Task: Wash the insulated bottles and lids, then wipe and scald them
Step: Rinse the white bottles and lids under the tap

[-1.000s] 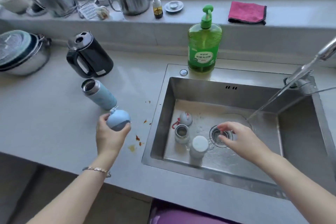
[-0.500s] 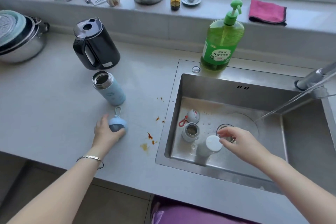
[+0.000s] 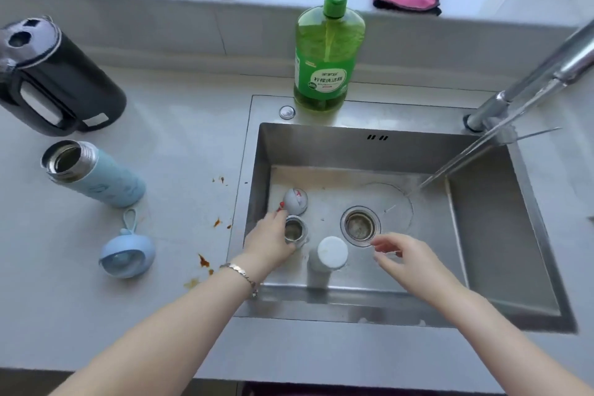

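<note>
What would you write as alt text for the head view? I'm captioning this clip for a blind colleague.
A person's left hand grips an open steel bottle standing in a steel sink, while the right hand hovers empty near the drain. A blue bottle and its blue lid lie on the stained counter; green dish soap stands behind the sink.

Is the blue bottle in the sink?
No, the blue bottle stands open on the counter left of the sink, with its round blue lid lying beside it.
</note>
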A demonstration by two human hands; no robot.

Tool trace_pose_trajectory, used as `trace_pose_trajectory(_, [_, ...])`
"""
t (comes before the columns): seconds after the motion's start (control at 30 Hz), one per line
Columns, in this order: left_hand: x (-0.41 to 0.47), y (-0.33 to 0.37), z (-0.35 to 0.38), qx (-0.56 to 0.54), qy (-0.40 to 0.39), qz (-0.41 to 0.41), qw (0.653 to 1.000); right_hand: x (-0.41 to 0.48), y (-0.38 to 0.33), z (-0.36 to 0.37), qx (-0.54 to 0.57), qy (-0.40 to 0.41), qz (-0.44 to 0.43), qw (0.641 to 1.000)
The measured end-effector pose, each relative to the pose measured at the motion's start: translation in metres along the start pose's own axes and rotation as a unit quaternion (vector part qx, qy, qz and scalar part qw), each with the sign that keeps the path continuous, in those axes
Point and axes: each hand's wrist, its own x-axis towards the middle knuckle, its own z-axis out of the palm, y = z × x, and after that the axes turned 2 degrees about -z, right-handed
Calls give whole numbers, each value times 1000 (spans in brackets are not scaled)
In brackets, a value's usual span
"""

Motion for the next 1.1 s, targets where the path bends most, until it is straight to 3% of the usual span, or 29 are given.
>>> trace_pose_trajectory(0.2, [61, -6, 49, 24, -55, -48, 997, -2, 45, -6, 20, 28, 21, 999])
trace_pose_trajectory(0.3, [61, -10, 59, -52, -10, -49, 997, -3, 62, -12, 32, 25, 36, 999])
trace_pose_trajectory(0.5, [33, -7, 43, -86, 49, -71, 993, 5, 74, -26, 34, -2, 21, 999])
trace_pose_trajectory(0.63, [3, 41, 5, -210, 169, -46, 962, 15, 76, -47, 44, -5, -2, 999])
trace_pose_trajectory(0.7, [-6, 78, -16, -294, 181, -23, 938, 21, 74, -63, 84, 11, -9, 996])
trace_pose_trajectory(0.8, [-6, 137, -34, -407, 112, 20, 906, 30, 67, -93, 261, 50, 36, 963])
trace_pose_trajectory(0.87, [1, 173, -34, -466, 49, 41, 882, 37, 64, -117, 405, 40, 90, 909])
trace_pose_trajectory(0.97, [19, 211, -22, -472, -34, 57, 879, 49, 69, -150, 541, -7, 140, 830])
trace_pose_trajectory(1.0, [27, 219, -18, -470, -53, 62, 879, 53, 72, -157, 543, -5, 147, 827])
trace_pose_trajectory(1.1, [45, 239, -11, -453, -81, 57, 886, 66, 87, -167, 474, 54, 150, 866])
